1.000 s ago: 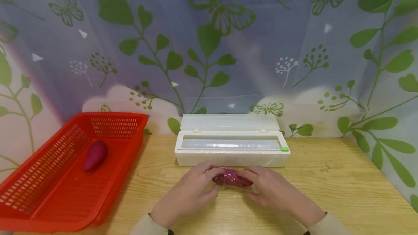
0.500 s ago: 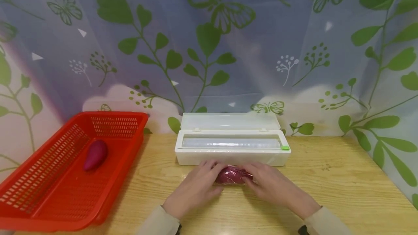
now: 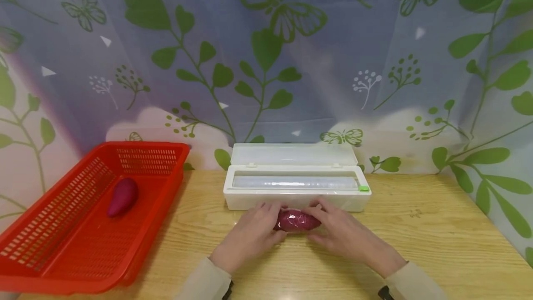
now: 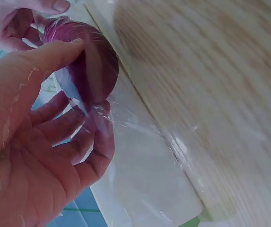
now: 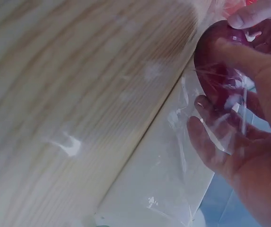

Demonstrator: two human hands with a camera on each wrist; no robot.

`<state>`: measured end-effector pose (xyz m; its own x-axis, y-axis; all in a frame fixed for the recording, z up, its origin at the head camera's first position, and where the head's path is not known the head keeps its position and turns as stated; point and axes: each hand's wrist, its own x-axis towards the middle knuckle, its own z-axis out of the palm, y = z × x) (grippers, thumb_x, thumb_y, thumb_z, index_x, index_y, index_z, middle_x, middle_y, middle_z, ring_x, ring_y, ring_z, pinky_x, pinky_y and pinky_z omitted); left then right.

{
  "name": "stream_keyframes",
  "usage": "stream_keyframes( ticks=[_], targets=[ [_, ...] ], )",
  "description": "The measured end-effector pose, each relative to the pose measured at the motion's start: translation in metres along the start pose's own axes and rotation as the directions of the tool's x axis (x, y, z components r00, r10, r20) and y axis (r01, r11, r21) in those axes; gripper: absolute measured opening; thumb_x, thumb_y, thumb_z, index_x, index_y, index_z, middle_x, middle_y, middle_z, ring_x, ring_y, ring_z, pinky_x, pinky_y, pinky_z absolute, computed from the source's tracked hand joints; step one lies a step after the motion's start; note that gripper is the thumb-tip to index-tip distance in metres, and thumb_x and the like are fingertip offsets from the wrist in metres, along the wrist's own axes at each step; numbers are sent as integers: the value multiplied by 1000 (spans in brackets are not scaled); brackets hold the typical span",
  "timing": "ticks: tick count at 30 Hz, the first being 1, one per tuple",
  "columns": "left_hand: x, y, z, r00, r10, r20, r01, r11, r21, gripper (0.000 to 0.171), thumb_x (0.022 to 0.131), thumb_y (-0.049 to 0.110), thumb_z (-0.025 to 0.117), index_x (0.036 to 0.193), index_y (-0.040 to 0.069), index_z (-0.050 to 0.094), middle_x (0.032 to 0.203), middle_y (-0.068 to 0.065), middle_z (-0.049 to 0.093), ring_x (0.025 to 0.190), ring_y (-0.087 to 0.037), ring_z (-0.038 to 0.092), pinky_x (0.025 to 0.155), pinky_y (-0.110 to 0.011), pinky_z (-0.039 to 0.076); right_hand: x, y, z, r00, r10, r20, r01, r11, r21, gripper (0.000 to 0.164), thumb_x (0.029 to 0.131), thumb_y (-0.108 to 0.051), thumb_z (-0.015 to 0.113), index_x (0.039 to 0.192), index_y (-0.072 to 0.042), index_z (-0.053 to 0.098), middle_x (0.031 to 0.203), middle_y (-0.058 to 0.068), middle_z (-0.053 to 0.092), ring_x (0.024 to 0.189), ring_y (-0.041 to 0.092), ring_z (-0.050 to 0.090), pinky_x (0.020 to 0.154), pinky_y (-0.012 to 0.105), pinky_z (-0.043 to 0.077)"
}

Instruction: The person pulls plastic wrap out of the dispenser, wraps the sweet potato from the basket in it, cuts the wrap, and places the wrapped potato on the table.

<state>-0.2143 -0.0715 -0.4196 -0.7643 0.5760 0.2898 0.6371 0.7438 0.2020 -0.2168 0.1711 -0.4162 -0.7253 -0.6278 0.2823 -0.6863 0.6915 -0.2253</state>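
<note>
Two hands grasp one item: the left hand (image 3: 251, 231) and the right hand (image 3: 342, 233) each hold an end of a film-covered purple vegetable (image 3: 297, 221), thumbs on the near side. Neither is released. Clear film (image 4: 114, 116) trails loosely past the fingers in both wrist views. Change noted — the vegetable sits slightly nearer the white box than a second ago, and the right thumb shows lower on its near side. Judgement: the grip is being adjusted; wrapping appears unfinished. Whether the vegetable touches the desk (image 3: 420, 240) cannot be told.

Directly beyond, the white box (image 3: 250, 202) stands at the desk's back edge, lid (image 3: 293, 154) raised, containing a roll (image 3: 295, 182); a green piece (image 3: 363, 189) sits at its front right corner. At the desk's left side, a red basket (image 3: 83, 249) contains a second purple vegetable (image 3: 123, 196) — rear half, apart from the back wall.
</note>
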Motion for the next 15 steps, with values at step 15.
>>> stream_keyframes(
  ticks=[15],
  targets=[
    [4,1,3,997,-35,-75,43,993,114,41,94,32,73,126,12,58,118,-3,65,107,-20,64,84,-38,54,10,3,5,995,15,-101,-29,991,-131,36,81,-20,86,111,-12,68,102,-1,74,92,14,61,81,32,56]
  ],
)
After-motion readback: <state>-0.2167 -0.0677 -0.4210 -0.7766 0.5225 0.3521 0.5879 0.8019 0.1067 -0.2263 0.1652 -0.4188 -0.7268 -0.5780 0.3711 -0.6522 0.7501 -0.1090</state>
